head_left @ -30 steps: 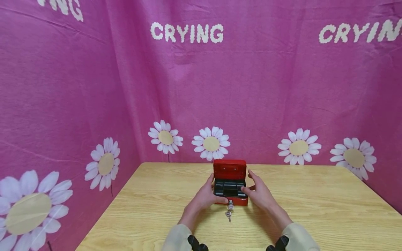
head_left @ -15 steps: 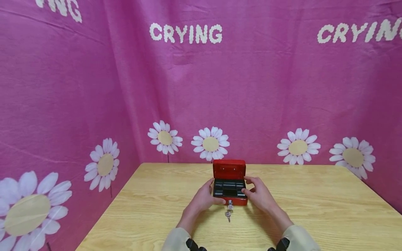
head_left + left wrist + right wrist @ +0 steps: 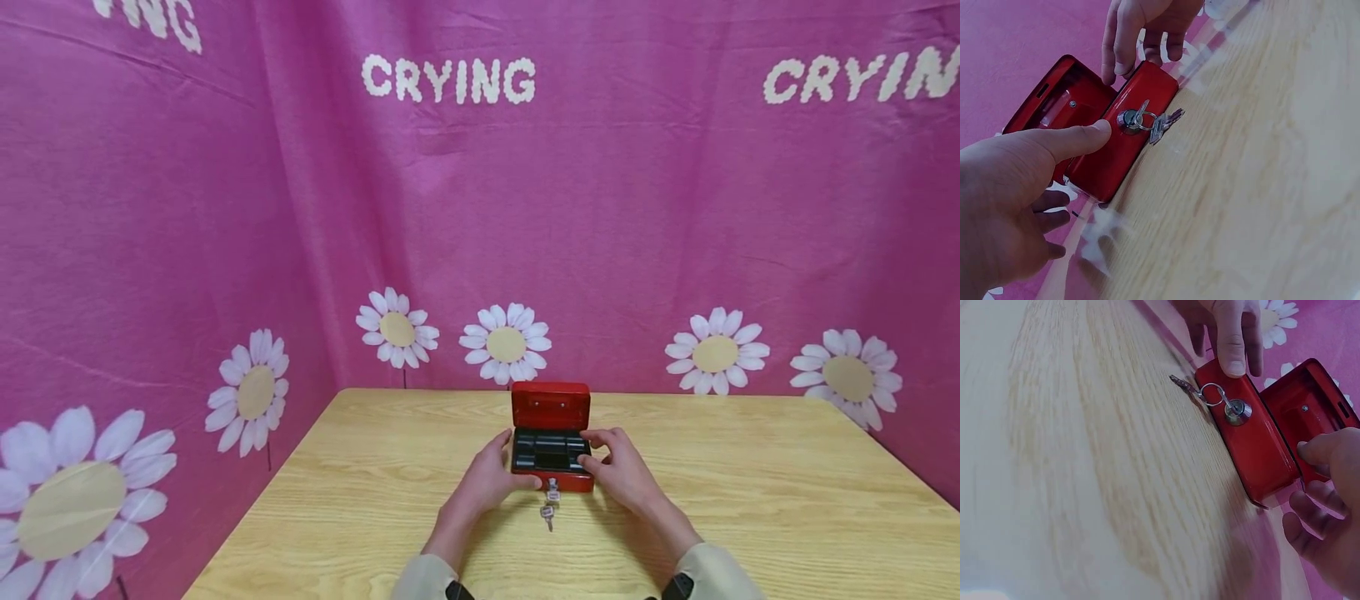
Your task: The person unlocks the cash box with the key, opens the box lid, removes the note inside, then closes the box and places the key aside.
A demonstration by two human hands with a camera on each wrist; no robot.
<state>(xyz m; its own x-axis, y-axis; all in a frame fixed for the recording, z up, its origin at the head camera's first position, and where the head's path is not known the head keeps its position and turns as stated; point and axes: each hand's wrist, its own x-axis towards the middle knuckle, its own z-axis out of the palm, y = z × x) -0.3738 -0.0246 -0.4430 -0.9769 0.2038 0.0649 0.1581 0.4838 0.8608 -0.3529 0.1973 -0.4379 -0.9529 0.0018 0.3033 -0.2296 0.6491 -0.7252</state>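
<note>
A small red cash box (image 3: 573, 482) stands on the table, its lid (image 3: 551, 407) raised at the back. Inside lies a black compartment tray (image 3: 551, 444). From the front lock (image 3: 1127, 120) hangs a ring with keys (image 3: 1212, 394). My left hand (image 3: 483, 477) grips the box's left end, thumb across the front face beside the lock and fingers along the side. At the other end, my right hand (image 3: 621, 469) holds the right rim, its thumb over the tray's edge and its forefinger at the back right corner. Its lower fingers curl outside the box in the right wrist view.
The light wooden table (image 3: 750, 483) extends on both sides of the box. Behind it and to the left hangs a magenta cloth (image 3: 600, 208) with white daisies and lettering.
My right forefinger has come down from beside the lid to the tray's back right corner. The left hand has hardly moved, and the box stays in place.
</note>
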